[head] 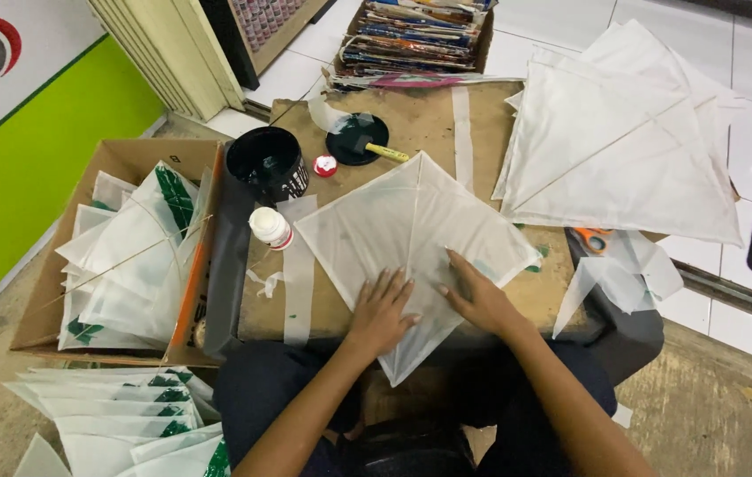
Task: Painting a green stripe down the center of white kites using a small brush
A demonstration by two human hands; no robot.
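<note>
- Down on the brown cardboard surface (433, 124), a white diamond-shaped paper kite (411, 234) lies flat.
- Left hand (382, 311) and right hand (475, 296) press on it, fingers spread, gripping nothing.
- Left: a brown cardboard box (128, 157) of kites; beyond, a green-and-white sign (14, 124) with red stripes.
- Behind, a carton of coloured packets (415, 35).

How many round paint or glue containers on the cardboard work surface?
3: black pot at the left edge, small white bottle just below it, black lid with a yellow-handled tool. More may be hidden.
</note>
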